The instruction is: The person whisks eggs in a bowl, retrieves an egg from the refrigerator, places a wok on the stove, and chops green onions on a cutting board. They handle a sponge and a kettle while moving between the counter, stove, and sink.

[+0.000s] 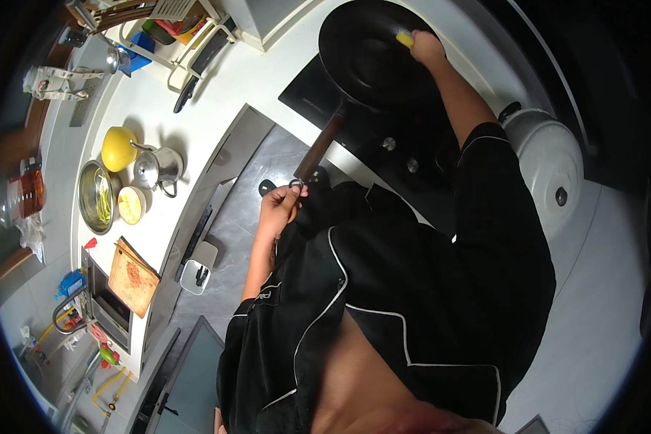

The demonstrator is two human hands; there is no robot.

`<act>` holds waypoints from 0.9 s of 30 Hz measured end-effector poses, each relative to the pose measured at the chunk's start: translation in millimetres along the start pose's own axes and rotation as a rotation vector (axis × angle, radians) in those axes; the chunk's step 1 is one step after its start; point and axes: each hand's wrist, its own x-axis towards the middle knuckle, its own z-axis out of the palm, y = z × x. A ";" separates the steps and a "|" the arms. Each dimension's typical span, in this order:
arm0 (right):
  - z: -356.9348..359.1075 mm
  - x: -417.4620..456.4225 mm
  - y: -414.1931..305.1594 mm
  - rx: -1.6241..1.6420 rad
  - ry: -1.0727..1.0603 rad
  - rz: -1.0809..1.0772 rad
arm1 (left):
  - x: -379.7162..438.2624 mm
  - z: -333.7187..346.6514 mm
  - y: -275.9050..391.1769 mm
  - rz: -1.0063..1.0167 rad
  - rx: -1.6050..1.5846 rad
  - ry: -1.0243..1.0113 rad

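A dark wok (377,59) rests on the black cooktop (369,130), its wooden handle (321,144) pointing back towards my body. My left hand (279,209) is at the end of that handle, with its fingers closed on the metal ring (297,184) there. Something orange shows under the left fingers, mostly hidden. Inside the wok, near its far right wall, my right hand (428,50) grips a small yellow piece (405,39) against the surface. I cannot tell whether this piece is a sponge or food. A glossy patch shines beside it.
Left on the white counter (222,81) are a metal bowl (89,203) of green strips, a yellow fruit (119,147), a cut half (131,205), a metal pot (154,168) and a cutting board (135,282) with chopped food. A knife (186,95) hangs at the rack. Right stands a large lidded pot (545,157).
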 end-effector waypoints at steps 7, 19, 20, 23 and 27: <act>33.5 -26.8 -47.6 0.604 -0.838 0.006 | 0.0 5.6 -4.6 0.025 -0.088 0.027; 28.5 27.9 -26.7 0.291 0.070 0.156 | -1.1 13.8 10.6 0.048 -0.095 0.031; 33.3 23.1 -37.6 0.330 0.038 0.134 | 1.0 13.4 12.3 0.002 -0.110 0.015; 43.3 -0.5 -72.1 0.297 -0.095 -0.016 | 7.5 9.2 13.5 0.024 -0.166 -0.036; 16.2 -12.5 -86.1 0.384 -0.764 -0.284 | 17.9 -2.5 9.8 -0.077 -0.267 -0.109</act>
